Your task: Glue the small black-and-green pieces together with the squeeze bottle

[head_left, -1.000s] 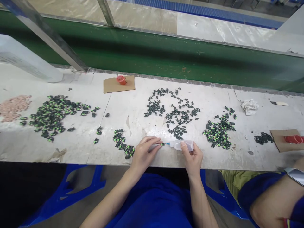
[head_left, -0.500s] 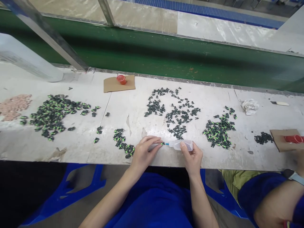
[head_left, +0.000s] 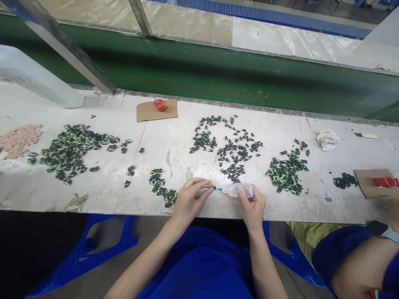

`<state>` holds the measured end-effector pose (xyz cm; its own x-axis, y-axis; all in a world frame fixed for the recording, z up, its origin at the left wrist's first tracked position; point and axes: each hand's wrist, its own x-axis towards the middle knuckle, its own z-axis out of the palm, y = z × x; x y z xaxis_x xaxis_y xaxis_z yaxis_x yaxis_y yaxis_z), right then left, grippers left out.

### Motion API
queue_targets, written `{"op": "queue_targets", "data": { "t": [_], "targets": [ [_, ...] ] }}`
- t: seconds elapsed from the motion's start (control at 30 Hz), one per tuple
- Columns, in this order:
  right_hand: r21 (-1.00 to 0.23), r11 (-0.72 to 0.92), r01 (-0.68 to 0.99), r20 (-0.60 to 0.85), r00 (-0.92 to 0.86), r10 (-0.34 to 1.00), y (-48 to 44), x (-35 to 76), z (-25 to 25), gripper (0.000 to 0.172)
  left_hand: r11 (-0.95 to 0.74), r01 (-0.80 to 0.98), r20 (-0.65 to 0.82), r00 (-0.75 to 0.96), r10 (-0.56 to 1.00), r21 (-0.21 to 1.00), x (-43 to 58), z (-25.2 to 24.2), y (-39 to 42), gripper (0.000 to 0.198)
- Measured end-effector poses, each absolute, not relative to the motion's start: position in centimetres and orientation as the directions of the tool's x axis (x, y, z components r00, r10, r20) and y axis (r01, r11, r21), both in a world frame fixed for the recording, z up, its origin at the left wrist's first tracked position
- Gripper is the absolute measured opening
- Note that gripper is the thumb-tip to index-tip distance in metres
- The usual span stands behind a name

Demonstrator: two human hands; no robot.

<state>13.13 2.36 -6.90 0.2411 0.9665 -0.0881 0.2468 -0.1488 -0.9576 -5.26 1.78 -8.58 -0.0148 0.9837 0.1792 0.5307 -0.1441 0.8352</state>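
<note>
At the near edge of the white table, my left hand pinches a small black-and-green part at its fingertips. My right hand is wrapped round a small clear squeeze bottle lying sideways, its blue nozzle touching the part. A short row of black-and-green parts lies just left of my left hand. Loose dark parts are scattered on the table beyond both hands.
A pile of green-and-black parts lies to the right, a bigger one to the left beside pinkish pieces. Cardboard with a red cap sits at the back. A co-worker's arm with a watch is at right. A green conveyor runs behind.
Both my hands hold still. The co-worker's arm at right has drawn slightly lower and back toward the table edge.
</note>
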Motion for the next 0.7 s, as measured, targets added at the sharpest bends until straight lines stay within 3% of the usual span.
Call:
{"op": "queue_targets", "data": {
  "t": [0.3, 0.43, 0.57, 0.7],
  "targets": [
    [-0.998, 0.000, 0.056, 0.018, 0.324, 0.946, 2.0, 13.8, -7.9, 0.023, -0.135, 0.466, 0.188, -0.068, 0.980, 0.874, -5.8, -7.9, 1.8, 0.016],
    [-0.990, 0.096, 0.102, 0.108, 0.113, 0.988, 2.0, 12.0, -7.4, 0.032, 0.032, 0.398, 0.075, -0.249, 0.966, 0.917, -7.9, -7.2, 1.6, 0.023],
    [-0.972, 0.154, 0.179, 0.131, -0.136, 0.982, 2.5, 9.5, -7.6, 0.036, 0.086, 0.323, 0.043, -0.370, 0.928, 0.942, -9.6, -6.7, 1.7, 0.029],
    [-0.928, 0.213, 0.305, 0.155, -0.205, 0.966, 2.5, 9.3, -8.2, 0.036, 0.107, 0.282, 0.013, -0.393, 0.919, 0.953, -9.7, -6.3, 1.6, 0.030]
  ]
}}
